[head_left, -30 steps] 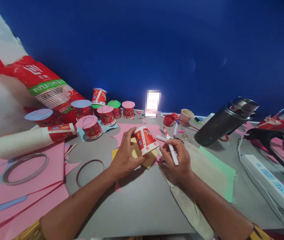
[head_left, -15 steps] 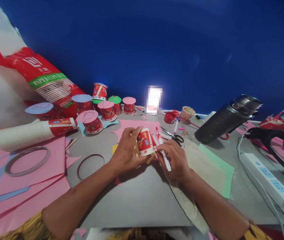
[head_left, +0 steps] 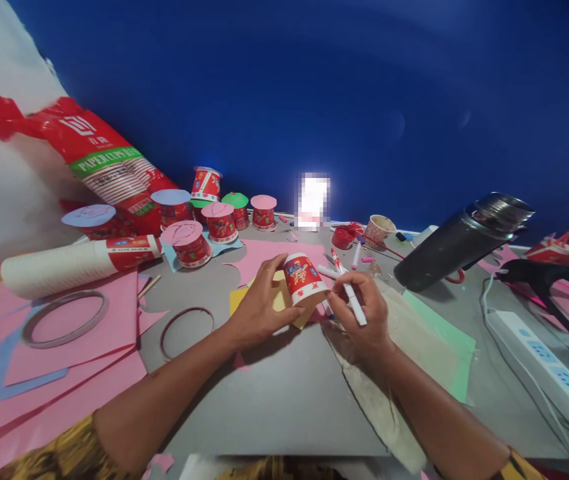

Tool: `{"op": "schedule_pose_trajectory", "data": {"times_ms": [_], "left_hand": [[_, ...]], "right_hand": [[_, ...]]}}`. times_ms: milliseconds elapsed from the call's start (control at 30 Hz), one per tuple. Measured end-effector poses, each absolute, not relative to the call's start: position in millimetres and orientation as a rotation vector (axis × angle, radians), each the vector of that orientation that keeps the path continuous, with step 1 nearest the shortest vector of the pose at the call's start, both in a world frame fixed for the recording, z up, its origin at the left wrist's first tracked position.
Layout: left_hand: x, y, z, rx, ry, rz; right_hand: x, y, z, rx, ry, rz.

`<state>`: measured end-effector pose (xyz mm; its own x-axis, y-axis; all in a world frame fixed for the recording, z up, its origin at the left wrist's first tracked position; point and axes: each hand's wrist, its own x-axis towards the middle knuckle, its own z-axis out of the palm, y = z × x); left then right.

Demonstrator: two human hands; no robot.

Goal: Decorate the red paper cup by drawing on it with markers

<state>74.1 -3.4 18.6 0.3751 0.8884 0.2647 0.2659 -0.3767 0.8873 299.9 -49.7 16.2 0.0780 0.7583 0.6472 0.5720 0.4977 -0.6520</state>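
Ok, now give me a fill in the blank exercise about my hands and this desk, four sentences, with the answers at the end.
1. The red and white paper cup is held in the ____ hand.
2. The other hand grips a white marker with ____ markings near one end.
3. The wall straight ahead is dark ____.
4. The power strip lies toward the ____ side of the desk.

Missing words: left; red; blue; right.

pixelated white glare (head_left: 313, 200) against dim blue wall (head_left: 244, 100); soft shadows on table (head_left: 259, 413); edges stretched.
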Motion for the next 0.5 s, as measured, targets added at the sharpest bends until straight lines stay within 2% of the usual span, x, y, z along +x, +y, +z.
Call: {"op": "schedule_pose_trajectory", "data": {"times_ms": [233,500], "left_hand": [[72.6,-2.4,21.7,2.042,0.955,1.136],[73.6,0.5,18.9,2.074,0.986,1.19]], "right_hand": [[303.0,-41.2,9.8,-1.148,-1.733,0.034],[298.5,-52.6,19.9,-1.105,-1.631,0.043]]}}
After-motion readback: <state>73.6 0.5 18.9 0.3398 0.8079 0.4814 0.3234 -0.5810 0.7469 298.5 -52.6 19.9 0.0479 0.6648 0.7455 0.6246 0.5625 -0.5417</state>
